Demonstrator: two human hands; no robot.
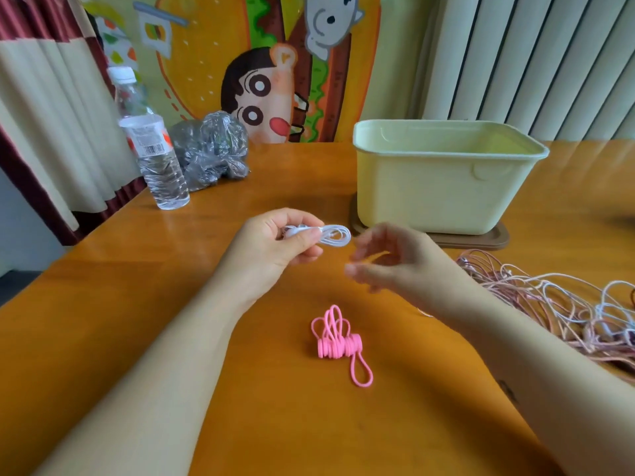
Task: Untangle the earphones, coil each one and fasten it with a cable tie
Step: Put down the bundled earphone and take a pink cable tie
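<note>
In the head view, at the centre of the frame, the left hand point(275, 243) is gripping a coiled white earphone point(335, 235), fingers and thumb curling round one end while the loops are sticking out to the right. Just beside them the right hand point(388, 262) is hovering, blurred, fingers bent; whether it is pinching anything I cannot tell. Pink cable ties point(338, 343) are lying bunched at lower centre on the wooden table point(240, 424). A tangle of earphones point(549, 304) is sprawling at the right edge. A pale tub point(446, 176) is standing upper right, a water bottle point(151, 149) and crumpled plastic bag point(209, 149) upper left.
</note>
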